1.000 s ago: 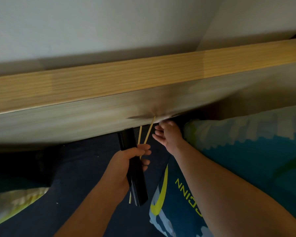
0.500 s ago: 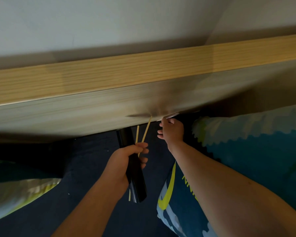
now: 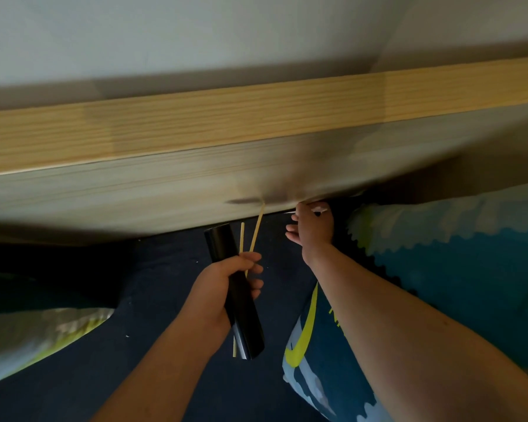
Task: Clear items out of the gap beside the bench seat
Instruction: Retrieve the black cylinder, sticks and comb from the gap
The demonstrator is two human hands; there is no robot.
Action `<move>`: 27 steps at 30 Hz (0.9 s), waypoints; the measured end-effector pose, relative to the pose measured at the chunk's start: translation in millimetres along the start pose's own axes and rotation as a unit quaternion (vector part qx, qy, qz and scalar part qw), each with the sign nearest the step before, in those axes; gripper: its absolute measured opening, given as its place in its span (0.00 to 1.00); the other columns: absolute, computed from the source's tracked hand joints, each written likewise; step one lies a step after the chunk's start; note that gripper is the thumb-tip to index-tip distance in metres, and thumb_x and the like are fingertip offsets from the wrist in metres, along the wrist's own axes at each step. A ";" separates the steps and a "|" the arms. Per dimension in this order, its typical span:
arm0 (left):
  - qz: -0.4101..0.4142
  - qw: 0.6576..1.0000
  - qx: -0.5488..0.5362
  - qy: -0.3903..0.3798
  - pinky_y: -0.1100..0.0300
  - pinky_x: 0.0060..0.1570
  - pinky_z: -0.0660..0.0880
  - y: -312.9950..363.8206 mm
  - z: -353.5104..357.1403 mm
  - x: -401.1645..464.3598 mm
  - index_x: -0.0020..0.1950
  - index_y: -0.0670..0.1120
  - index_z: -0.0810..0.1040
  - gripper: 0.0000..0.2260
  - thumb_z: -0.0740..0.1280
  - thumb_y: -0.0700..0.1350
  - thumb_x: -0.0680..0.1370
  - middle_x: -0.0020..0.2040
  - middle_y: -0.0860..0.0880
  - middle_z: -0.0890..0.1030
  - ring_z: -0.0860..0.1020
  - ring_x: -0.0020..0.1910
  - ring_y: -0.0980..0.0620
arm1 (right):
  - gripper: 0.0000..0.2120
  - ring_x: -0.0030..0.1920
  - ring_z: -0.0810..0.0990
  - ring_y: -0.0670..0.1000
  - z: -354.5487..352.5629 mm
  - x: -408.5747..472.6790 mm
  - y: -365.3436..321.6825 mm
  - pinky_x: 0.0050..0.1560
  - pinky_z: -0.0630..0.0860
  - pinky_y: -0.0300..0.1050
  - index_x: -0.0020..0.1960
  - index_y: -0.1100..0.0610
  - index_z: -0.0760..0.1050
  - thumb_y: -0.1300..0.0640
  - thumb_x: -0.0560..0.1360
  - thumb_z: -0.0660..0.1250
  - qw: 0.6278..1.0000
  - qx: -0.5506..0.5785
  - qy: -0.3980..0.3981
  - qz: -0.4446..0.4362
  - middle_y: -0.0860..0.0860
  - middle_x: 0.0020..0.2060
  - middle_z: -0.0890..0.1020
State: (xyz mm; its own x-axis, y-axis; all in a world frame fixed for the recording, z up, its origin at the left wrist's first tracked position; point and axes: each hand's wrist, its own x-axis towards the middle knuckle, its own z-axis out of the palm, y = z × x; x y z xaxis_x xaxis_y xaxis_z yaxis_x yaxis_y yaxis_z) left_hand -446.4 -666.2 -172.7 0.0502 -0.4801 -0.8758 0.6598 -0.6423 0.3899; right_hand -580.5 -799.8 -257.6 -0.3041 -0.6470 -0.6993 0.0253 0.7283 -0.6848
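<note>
My left hand (image 3: 226, 284) grips a black tube (image 3: 237, 296) together with two thin wooden sticks (image 3: 255, 229) that point up toward the wooden panel (image 3: 165, 190). My right hand (image 3: 313, 229) is up at the gap where the dark seat cushion (image 3: 153, 284) meets the panel. It pinches a small white object (image 3: 319, 207) at the gap's edge. What the white object is cannot be made out.
A blue pillow with yellow marks (image 3: 439, 300) lies on the right under my right forearm. Another pale cushion (image 3: 34, 333) lies at the left. A white wall (image 3: 195, 35) rises behind the panel's wooden top edge (image 3: 226, 123).
My right hand has lifted to the gap's edge and now pinches a small white object there. The left hand stays where it was with the tube and sticks.
</note>
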 end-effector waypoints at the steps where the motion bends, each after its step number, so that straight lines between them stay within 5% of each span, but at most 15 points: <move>1: -0.001 1.000 -0.001 -0.001 0.57 0.35 0.80 -0.6 0.3 0.2 0.51 0.40 0.85 0.08 0.68 0.37 0.75 0.39 0.45 0.84 0.81 0.33 0.50 | 0.04 0.32 0.79 0.51 -1.2 -0.2 0.1 0.33 0.80 0.44 0.48 0.53 0.73 0.60 0.78 0.66 1.000 -0.006 -0.005 -0.001 0.54 0.42 0.80; 14: -0.014 1.000 0.015 0.017 0.55 0.40 0.78 -0.9 4.1 8.3 0.51 0.40 0.84 0.07 0.68 0.38 0.76 0.38 0.45 0.83 0.81 0.34 0.49 | 0.03 0.26 0.82 0.46 -4.4 1.8 -3.4 0.28 0.80 0.42 0.46 0.56 0.76 0.59 0.79 0.66 0.996 -0.084 -0.040 -0.007 0.51 0.40 0.81; 20: -0.007 1.000 0.012 0.022 0.55 0.39 0.78 6.1 1.9 -7.6 0.52 0.39 0.84 0.07 0.68 0.38 0.76 0.38 0.44 0.82 0.81 0.34 0.49 | 0.07 0.37 0.80 0.54 -3.9 -16.9 -8.5 0.46 0.82 0.56 0.44 0.60 0.77 0.62 0.80 0.63 0.995 -0.090 -0.002 -0.052 0.53 0.35 0.79; 23: 0.004 1.000 0.015 0.018 0.55 0.39 0.79 12.0 1.3 -21.8 0.52 0.39 0.83 0.07 0.69 0.39 0.76 0.39 0.44 0.82 0.81 0.34 0.49 | 0.09 0.32 0.77 0.51 -13.2 -36.6 -17.8 0.36 0.79 0.46 0.49 0.69 0.78 0.65 0.81 0.61 1.000 0.007 0.020 -0.022 0.55 0.33 0.76; 27: 0.013 1.000 0.008 -0.001 0.54 0.41 0.78 16.6 1.2 -45.7 0.52 0.39 0.83 0.07 0.69 0.38 0.76 0.38 0.44 0.82 0.80 0.34 0.48 | 0.12 0.30 0.75 0.49 -31.5 -84.5 -27.7 0.30 0.79 0.40 0.38 0.60 0.75 0.66 0.80 0.62 0.997 0.075 -0.009 -0.034 0.55 0.32 0.76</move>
State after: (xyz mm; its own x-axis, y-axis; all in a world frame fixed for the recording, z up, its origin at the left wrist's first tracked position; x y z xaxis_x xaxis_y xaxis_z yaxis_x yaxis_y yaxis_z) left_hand -438.7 -655.7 -125.9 0.0653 -0.4973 -0.8651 0.6456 -0.6400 0.4166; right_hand -585.5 -758.2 -173.1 -0.2932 -0.6984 -0.6529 0.1470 0.6419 -0.7526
